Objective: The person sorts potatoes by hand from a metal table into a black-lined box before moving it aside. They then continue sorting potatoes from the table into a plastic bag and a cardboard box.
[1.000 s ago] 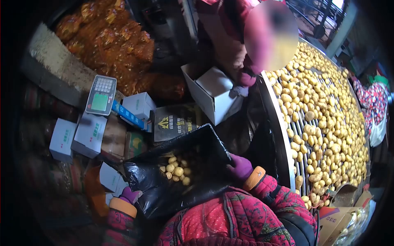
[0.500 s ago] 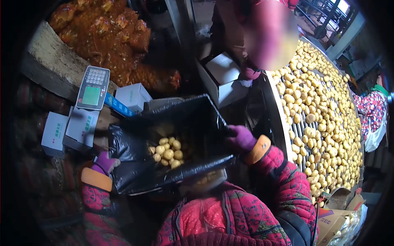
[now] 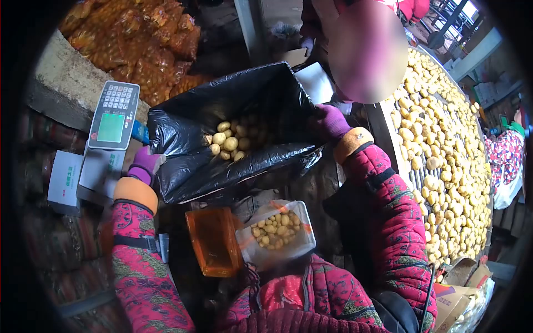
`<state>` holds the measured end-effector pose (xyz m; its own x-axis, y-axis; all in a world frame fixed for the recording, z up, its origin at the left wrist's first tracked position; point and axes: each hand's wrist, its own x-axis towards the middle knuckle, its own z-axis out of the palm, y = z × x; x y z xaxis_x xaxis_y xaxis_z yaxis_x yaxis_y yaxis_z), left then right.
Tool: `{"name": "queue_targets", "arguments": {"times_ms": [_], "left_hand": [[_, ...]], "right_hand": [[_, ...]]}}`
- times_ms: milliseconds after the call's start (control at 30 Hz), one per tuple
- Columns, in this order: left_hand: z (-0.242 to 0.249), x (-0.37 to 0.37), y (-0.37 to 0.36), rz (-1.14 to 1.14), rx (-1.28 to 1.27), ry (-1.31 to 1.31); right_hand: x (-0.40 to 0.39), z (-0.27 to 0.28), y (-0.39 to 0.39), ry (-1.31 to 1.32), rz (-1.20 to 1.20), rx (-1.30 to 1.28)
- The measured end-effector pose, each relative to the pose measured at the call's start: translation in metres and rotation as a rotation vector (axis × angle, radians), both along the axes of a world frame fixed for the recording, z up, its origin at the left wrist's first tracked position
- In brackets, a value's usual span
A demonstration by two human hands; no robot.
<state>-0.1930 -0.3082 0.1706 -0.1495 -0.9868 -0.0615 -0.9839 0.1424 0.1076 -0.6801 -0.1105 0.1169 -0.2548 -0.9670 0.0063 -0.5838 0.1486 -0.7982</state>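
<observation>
Between my hands is a box lined with a black plastic bag (image 3: 189,133), tilted, with a small pile of potatoes (image 3: 230,143) in its bottom. My left hand (image 3: 146,165), in a purple glove, is closed on its near left corner. At the right end, my right hand (image 3: 333,121), also gloved in purple, grips the rim and the liner. Nearer my body stand an orange plastic basket (image 3: 214,241) and a white basket (image 3: 307,237) holding small potatoes (image 3: 276,230).
Left of the box is a scale display (image 3: 112,119) above white cartons (image 3: 65,176). Full orange mesh sacks (image 3: 133,44) lie at the back left. A co-worker (image 3: 363,55) stands beside the potato-covered sorting table (image 3: 393,125) at right. Another person (image 3: 505,155) is at its far side.
Both my hands have carried the lined box forward, away from my body. The orange and white baskets beneath have come into view. The co-worker's arm has shifted back.
</observation>
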Motion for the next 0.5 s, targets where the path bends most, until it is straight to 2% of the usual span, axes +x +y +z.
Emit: {"name": "queue_targets", "arguments": {"times_ms": [33, 100, 300, 367, 400, 500], "left_hand": [[-0.010, -0.003, -0.006, -0.004, -0.006, 0.004], [-0.033, -0.006, -0.014, 0.057, 0.084, 0.224], [-0.113, -0.002, -0.035, 0.065, 0.133, 0.111], [-0.161, 0.013, -0.044, 0.104, 0.123, 0.070], [-0.199, 0.031, -0.047, 0.034, 0.001, -0.001], [-0.231, 0.045, -0.030, 0.078, 0.070, 0.086]], "right_hand": [[-0.001, -0.008, -0.008, 0.026, -0.036, 0.005], [0.002, -0.031, -0.019, 0.101, -0.011, -0.081], [0.027, -0.105, -0.060, 0.220, -0.047, 0.128], [0.040, -0.133, -0.070, 0.173, -0.067, 0.215], [0.049, -0.140, -0.072, 0.168, -0.058, 0.255], [0.070, -0.180, -0.072, 0.141, -0.067, 0.317]]}}
